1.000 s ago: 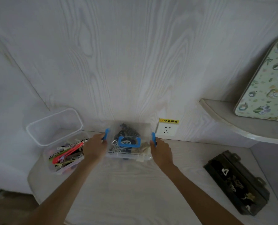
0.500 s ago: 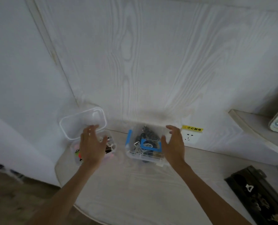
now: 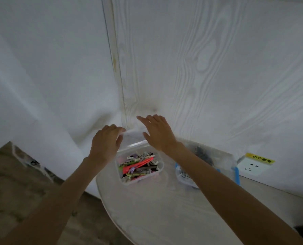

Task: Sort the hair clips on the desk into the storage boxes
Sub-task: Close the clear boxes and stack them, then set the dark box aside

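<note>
Both hands reach to the raised lid (image 3: 133,138): left hand (image 3: 105,144) grips its edge, right hand (image 3: 158,132) open. Box (image 3: 160,167) clips (image 3: 138,165) lie lengthwise left-right.

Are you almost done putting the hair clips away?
Nearly, it looks like. The box with blue latches is shut with clips inside. The open box is full of colourful clips, and no loose ones show on the desk. The left hand and right hand are at its raised lid; closing it seems to remain.
</note>
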`<state>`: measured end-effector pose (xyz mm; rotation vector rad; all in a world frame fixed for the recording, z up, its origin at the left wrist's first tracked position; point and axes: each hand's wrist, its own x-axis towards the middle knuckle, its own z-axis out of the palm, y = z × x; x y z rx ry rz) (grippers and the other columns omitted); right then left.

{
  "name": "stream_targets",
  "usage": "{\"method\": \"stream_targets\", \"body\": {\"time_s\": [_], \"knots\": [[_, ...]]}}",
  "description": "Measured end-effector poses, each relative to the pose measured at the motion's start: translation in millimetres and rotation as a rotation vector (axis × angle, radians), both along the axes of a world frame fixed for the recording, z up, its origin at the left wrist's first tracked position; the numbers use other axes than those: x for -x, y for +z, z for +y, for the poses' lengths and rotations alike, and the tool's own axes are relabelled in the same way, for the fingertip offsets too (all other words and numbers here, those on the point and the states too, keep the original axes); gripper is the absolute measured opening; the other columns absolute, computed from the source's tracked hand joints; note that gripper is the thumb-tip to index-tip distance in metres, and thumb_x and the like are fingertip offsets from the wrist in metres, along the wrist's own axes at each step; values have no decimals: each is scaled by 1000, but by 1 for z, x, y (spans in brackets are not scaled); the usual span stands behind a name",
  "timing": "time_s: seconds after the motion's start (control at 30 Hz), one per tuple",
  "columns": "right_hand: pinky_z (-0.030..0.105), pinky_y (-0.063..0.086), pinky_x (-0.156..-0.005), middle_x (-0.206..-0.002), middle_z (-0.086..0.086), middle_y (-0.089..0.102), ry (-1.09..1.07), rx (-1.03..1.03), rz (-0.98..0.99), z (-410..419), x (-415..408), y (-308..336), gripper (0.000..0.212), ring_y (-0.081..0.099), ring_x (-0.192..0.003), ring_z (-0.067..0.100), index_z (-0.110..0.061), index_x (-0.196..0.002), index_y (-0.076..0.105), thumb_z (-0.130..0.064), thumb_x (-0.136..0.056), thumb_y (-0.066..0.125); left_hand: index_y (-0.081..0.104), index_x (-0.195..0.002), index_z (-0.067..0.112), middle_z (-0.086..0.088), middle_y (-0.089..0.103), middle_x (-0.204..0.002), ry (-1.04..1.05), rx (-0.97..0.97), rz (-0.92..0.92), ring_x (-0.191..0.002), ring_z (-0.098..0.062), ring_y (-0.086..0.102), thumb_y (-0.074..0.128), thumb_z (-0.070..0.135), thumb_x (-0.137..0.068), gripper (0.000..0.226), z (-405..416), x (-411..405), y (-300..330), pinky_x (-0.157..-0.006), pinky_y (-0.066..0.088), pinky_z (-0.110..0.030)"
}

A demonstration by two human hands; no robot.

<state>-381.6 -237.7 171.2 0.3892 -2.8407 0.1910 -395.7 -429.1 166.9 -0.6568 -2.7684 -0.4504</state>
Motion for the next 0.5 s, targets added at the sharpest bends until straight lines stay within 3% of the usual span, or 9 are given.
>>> {"method": "stream_targets", "body": {"time_s": [0.07, 0.13, 0.23, 0.4, 0.5], "knots": [[41, 47, -91, -106, 9, 62, 84, 40, 74, 7, -14, -1, 31, 57, -99, 28, -15, -110, 65, -18, -80, 64, 64, -110, 19, 1, 66, -98, -113, 18, 16, -85, -18, 61, 60, 19, -88, 23, -7, -17, -3, -65, 42, -24], [41, 49, -94, -114, 11, 63, 155, 106, 15, 16, -37, -11, 19, 57, -108, 30, -14, -95, 69, -15, -75, 67, 62, -108, 19, 2, 67, -98, -219, 65, 2, -80, -16, 64, 67, 21, -81, 27, -16, -41, -16, -62, 45, -23], [39, 45, -98, -132, 12, 55, 188, 115, -88, 18, -84, -38, 25, 51, -124, 28, -14, -101, 63, -14, -75, 66, 57, -118, 15, -1, 67, -115, -294, 114, 32, -88, -16, 69, 68, 28, -76, 45, -23, -81, -49, -69, 56, -25], [35, 39, -103, -137, 17, 49, 173, 19, -178, 14, -144, -84, 50, 50, -125, 29, -6, -121, 51, -21, -76, 68, 47, -130, 9, -10, 54, -133, -411, 177, -79, -118, -22, 58, 52, 37, -82, 56, -30, -111, -95, -97, 49, -30], [38, 26, -109, -144, 17, 41, 186, 5, -230, 17, -163, -99, 59, 38, -135, 29, -8, -131, 41, -32, -81, 62, 53, -124, 10, -8, 58, -129, -403, 229, -59, -118, -20, 58, 50, 50, -80, 59, -27, -121, -99, -94, 50, -28]]}}
